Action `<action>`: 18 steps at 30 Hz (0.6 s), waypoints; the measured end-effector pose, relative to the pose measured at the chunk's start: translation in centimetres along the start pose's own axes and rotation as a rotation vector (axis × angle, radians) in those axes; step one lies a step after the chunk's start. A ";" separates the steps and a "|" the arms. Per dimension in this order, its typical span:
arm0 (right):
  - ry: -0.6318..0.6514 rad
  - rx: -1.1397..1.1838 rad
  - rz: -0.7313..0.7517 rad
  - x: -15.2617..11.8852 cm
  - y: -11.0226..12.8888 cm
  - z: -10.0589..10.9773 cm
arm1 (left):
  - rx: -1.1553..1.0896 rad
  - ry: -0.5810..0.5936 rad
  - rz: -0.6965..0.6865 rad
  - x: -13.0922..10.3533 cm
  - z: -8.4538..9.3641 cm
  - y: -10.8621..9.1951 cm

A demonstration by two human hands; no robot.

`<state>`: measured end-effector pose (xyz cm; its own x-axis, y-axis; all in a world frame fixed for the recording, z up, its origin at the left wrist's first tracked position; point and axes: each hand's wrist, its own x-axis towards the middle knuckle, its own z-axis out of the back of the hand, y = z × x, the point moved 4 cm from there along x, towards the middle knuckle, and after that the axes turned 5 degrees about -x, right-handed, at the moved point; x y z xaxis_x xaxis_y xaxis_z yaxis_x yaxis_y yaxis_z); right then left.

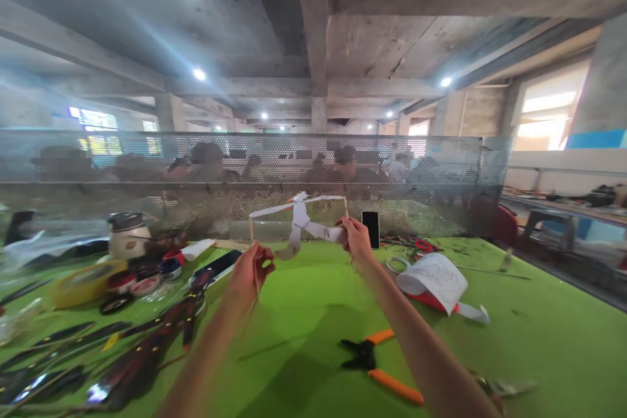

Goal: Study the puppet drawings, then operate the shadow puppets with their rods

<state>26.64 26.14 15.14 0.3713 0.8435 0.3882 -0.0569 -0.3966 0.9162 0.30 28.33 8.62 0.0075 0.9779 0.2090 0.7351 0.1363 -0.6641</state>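
Observation:
A white jointed paper figure hangs above the table, its two arms stretched out sideways to thin wooden sticks. My left hand is closed around the left stick, which runs down past the fingers. The right stick is pinched in my right hand, whose fingers are also close to one paper leg. Whether they touch that leg I cannot tell. Below the hands, orange-handled pliers lie with their jaws apart on the green table.
Dark jointed pieces and a roll of yellowish tape lie at left, near a kettle. A phone stands against the perforated screen. Curled paper and red-handled scissors are at right. People sit beyond the screen.

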 end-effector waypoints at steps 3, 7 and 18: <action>0.001 0.063 0.052 -1.3 0.9 -1.2 | -0.170 0.028 0.001 -0.8 -1.7 -0.4; -0.010 0.111 0.062 -3.0 0.5 -2.3 | -0.223 -0.046 -0.091 -1.4 -1.9 -0.4; -0.141 0.185 -0.038 -4.4 -3.2 -2.2 | 0.069 -0.050 -0.239 -0.7 -0.4 2.1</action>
<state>23.15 24.50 10.73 0.4964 0.8052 0.3244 0.1254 -0.4363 0.8910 2.07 27.86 7.36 -0.1957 0.9230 0.3312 0.6637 0.3733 -0.6482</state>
